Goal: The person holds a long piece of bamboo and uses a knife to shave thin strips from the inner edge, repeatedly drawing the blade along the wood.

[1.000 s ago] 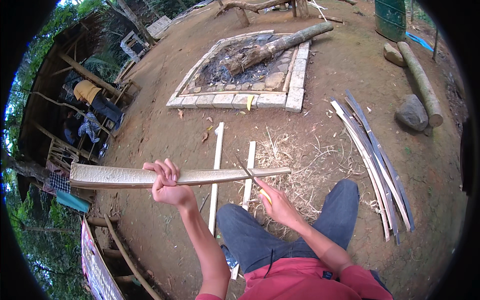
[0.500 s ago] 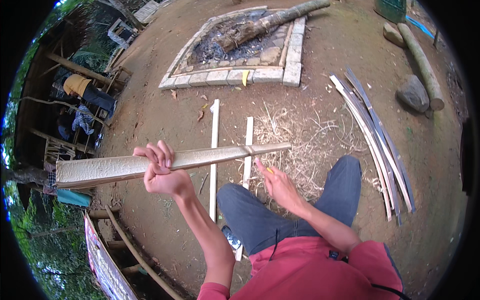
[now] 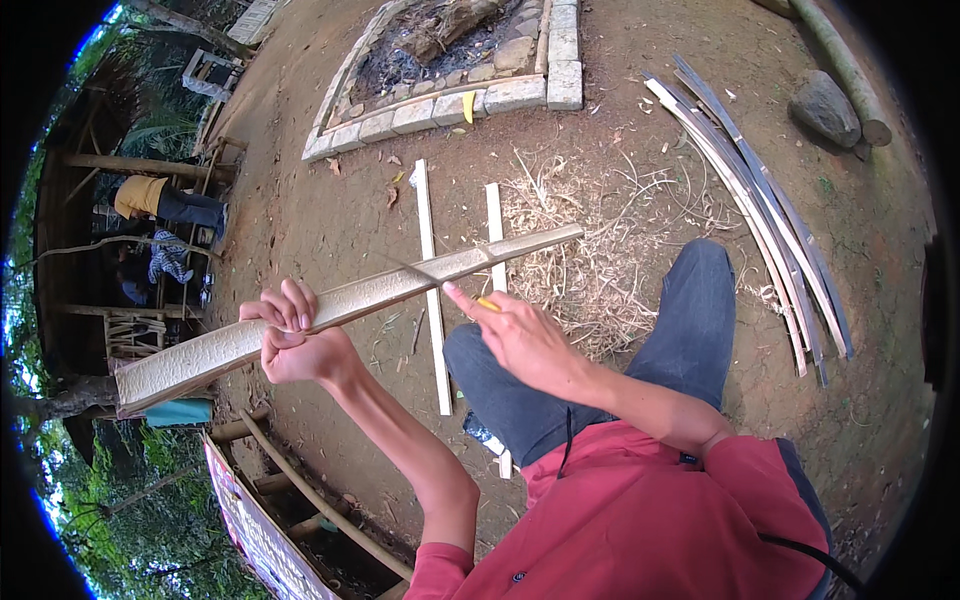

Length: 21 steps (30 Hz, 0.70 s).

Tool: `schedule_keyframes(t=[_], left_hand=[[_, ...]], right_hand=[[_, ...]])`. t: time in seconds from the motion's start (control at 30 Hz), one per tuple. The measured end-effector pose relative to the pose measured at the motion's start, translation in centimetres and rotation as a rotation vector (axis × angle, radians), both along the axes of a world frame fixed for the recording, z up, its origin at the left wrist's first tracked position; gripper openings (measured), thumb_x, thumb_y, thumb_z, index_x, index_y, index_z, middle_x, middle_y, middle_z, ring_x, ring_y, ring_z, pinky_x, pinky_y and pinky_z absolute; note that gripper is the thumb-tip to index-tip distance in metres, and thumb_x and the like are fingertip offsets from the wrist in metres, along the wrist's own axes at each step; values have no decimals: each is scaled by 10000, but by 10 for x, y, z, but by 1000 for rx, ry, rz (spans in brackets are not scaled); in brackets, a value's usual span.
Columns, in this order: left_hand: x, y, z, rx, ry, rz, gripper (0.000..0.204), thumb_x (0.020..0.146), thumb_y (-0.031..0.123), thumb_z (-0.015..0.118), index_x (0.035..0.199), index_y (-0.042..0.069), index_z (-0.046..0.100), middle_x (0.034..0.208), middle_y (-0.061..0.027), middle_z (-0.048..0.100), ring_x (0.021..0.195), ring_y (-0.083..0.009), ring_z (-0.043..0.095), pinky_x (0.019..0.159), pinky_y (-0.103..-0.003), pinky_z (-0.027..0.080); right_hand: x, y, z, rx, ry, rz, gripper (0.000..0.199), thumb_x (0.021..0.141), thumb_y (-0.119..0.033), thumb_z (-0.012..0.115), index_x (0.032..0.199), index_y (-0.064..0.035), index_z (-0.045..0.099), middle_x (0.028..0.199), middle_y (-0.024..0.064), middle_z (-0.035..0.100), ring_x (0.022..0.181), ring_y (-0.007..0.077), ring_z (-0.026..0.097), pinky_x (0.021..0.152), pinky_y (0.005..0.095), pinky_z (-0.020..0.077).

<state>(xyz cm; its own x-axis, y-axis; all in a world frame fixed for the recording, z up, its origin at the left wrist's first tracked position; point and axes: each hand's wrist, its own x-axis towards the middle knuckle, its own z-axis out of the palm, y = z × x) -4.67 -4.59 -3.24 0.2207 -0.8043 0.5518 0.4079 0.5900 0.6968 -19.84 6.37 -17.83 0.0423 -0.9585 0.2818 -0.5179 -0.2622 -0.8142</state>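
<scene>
A long split bamboo piece (image 3: 215,350) with a pale, rough inner face slants across in front of me, its wide end at lower left and its narrow end at upper right. My left hand (image 3: 300,335) grips it from below near the middle, fingers curled over the edge. A knife with a yellow handle (image 3: 488,304) is in my closed right hand (image 3: 530,345), index finger stretched along it. Its thin blade (image 3: 408,267) lies across the bamboo just left of the node, blurred. Whether it cuts in cannot be made out.
Pale curly shavings (image 3: 610,270) cover the ground before my knees. Two narrow slats (image 3: 432,290) lie on the soil. Long dark-and-pale strips (image 3: 760,210) are bundled at right, near a rock (image 3: 825,107). A stone-edged fire pit (image 3: 415,118) is ahead; people (image 3: 160,200) are at far left.
My right hand and knife have moved left along the bamboo, from beyond the node to this side of it. The bamboo tilts more steeply, and the whole view has shifted.
</scene>
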Motion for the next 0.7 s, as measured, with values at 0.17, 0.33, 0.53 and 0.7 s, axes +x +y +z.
schedule_keyframes(t=[0.17, 0.33, 0.53, 0.7], left_hand=[[-5, 11, 1, -10, 15, -30, 123, 567, 63, 369, 670, 95, 311, 575, -18, 271, 484, -112, 263, 456, -233, 220], [-14, 18, 2, 3, 2, -11, 220, 496, 73, 371, 697, 96, 286, 597, -15, 250, 509, -116, 248, 469, -229, 220], [-13, 12, 2, -25, 3, -69, 87, 602, 62, 380, 665, 92, 329, 584, -25, 286, 507, -116, 272, 468, -237, 224], [-19, 10, 2, -17, -19, -27, 154, 552, 68, 372, 688, 94, 304, 595, -20, 268, 507, -113, 254, 464, -229, 214]], right_hand=[[-2, -10, -30, 76, 81, -173, 652, 890, 63, 484, 1494, -136, 343, 878, 174, 576, 638, 254, 615, 535, 364, 583], [-4, 2, -13, 115, -12, -71, 626, 895, 27, 507, 1487, -109, 355, 911, 222, 590, 706, 328, 644, 625, 409, 571], [-26, -11, -59, 190, 79, -188, 631, 885, 68, 459, 1484, -106, 361, 925, 271, 593, 703, 340, 657, 667, 432, 587], [-17, -1, -38, 124, -25, -139, 631, 870, 60, 488, 1473, -94, 382, 898, 252, 595, 706, 345, 654, 654, 445, 576]])
